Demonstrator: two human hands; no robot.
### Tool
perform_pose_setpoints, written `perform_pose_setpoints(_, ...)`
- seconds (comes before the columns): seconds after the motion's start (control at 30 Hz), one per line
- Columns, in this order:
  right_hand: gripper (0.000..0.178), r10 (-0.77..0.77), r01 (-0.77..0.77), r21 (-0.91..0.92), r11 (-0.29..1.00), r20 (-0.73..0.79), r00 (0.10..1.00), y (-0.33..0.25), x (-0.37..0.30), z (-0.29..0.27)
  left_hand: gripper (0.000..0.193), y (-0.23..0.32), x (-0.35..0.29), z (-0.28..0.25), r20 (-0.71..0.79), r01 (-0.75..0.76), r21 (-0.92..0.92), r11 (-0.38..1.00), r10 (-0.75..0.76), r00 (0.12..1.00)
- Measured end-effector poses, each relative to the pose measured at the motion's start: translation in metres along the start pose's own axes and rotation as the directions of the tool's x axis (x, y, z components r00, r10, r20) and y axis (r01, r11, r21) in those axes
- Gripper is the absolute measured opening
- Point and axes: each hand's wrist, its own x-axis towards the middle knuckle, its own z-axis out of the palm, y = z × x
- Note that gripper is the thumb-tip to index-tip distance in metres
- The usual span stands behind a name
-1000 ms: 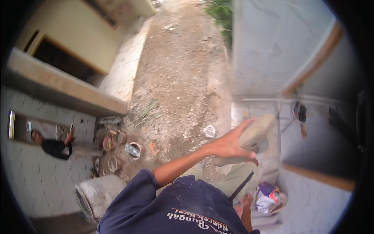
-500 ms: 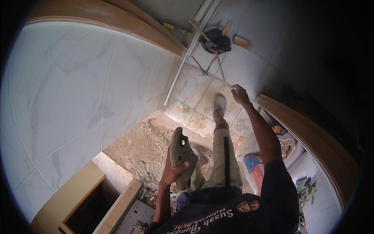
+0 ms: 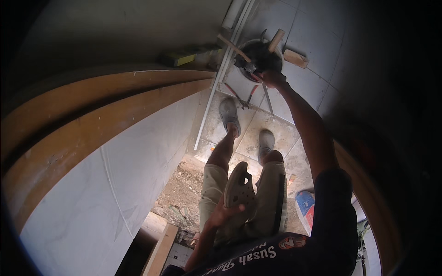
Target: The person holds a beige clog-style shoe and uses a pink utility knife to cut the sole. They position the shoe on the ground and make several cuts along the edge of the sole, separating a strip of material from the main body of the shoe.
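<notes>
Left fingers (image 3: 230,212) wrapped around a grey clog (image 3: 239,191). Right hand (image 3: 272,78) already inside the bucket (image 3: 258,55) among tool handles; finger spread impossible to tell, nothing lifted out yet.

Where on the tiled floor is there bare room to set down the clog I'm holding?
Bare tile lies right of the bucket, past the wooden block, and beside the right shoe. It is crowded at the bucket and pliers.

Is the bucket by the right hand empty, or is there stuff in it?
Not empty. The bucket holds tools: wooden handles stick up past its rim, where the right hand reaches.
</notes>
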Motion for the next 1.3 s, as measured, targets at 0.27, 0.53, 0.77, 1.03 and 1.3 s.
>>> perform_pose_setpoints(0.27,0.052,-0.045,-0.172,-0.401,0.9,-0.478,0.877,0.034,0.058,0.064,0.105,0.04,0.051,-0.046,-0.02,0.048,0.087,0.995,-0.046,0.999)
perform_pose_setpoints(0.53,0.029,0.062,-0.112,-0.269,0.957,-0.188,0.98,-0.013,0.053,0.003,0.104,0.064,0.049,-0.055,-0.075,0.058,0.165,0.985,-0.046,0.996)
perform_pose_setpoints(0.77,0.03,0.041,-0.093,-0.299,0.95,-0.175,0.984,-0.039,0.008,-0.094,0.101,0.083,0.036,-0.042,-0.133,0.118,0.139,0.983,-0.1,0.986)
perform_pose_setpoints(1.03,0.03,0.322,-0.325,0.301,0.897,0.061,0.945,-0.04,-0.263,-0.227,0.096,0.158,-0.06,0.033,0.074,-0.055,-0.35,0.935,0.086,0.994)
perform_pose_setpoints(1.3,0.014,0.457,-0.051,0.768,0.639,-0.325,0.828,-0.169,-0.662,-0.264,0.089,0.269,-0.128,0.191,0.595,-0.36,-0.192,0.913,0.4,0.697)
